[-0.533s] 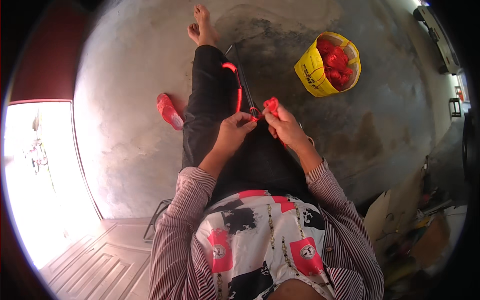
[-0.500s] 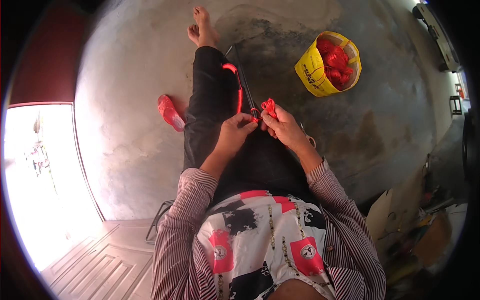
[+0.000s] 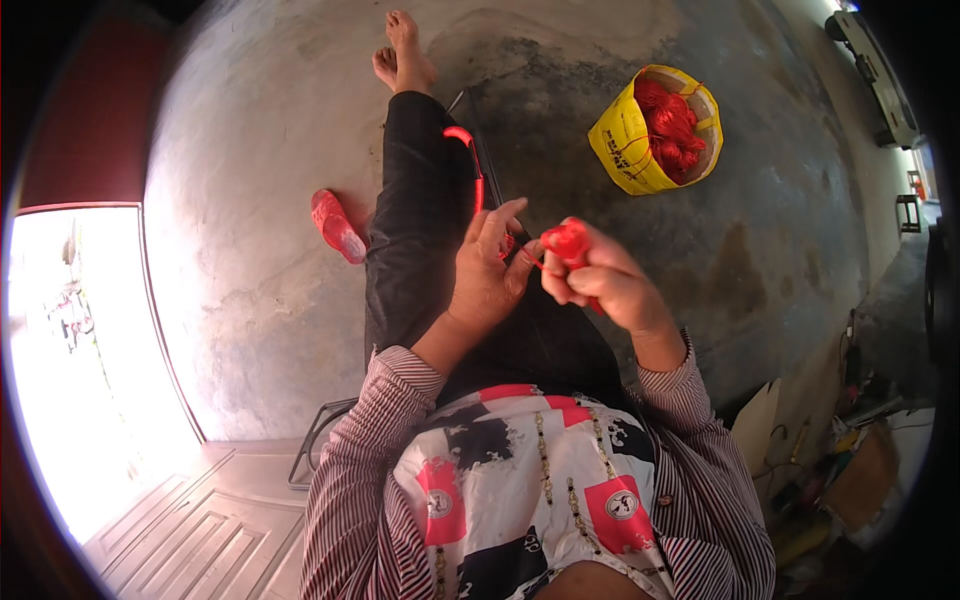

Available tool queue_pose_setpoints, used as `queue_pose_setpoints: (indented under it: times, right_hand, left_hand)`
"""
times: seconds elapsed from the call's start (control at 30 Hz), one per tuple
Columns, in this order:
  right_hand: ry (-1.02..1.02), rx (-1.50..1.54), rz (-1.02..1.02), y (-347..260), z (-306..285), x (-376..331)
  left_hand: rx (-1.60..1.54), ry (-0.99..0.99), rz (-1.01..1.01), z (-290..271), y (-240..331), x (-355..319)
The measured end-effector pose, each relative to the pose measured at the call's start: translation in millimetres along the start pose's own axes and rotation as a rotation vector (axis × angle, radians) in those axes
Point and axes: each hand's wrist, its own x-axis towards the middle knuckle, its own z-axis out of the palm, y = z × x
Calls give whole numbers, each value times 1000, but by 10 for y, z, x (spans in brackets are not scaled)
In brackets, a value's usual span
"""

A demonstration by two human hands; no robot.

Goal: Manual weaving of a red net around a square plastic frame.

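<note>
A bundle of red cord is gripped in my right hand, its fingers wrapped round it and slightly blurred. A thin red strand runs from it toward my left hand. That hand has its fingers stretched out and apart, its thumb close to the strand. Behind the left fingers, red cord is looped at a dark rod, mostly hidden by the hand. Beyond lies a curved piece wrapped in bright red, resting along my black-trousered leg.
A yellow bag holding red cord skeins stands on the concrete floor, ahead to the right. One red slipper lies left of my leg. A bright doorway is at far left; piled clutter sits at lower right.
My right hand has moved right and nearer to me with the cord bundle. My left hand has opened from a pinch, its fingers lifting and spreading.
</note>
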Motion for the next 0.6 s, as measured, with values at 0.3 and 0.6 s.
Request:
queue_pose_setpoints:
  times: [0.3, 0.6]
  right_hand:
    - [145, -1077, -92, 825, -404, 678]
    - [346, -520, -238, 560, -97, 448]
  left_hand:
    - [-468, -201, -876, -44, -497, 273]
    - [-488, -95, -580, -185, -146, 303]
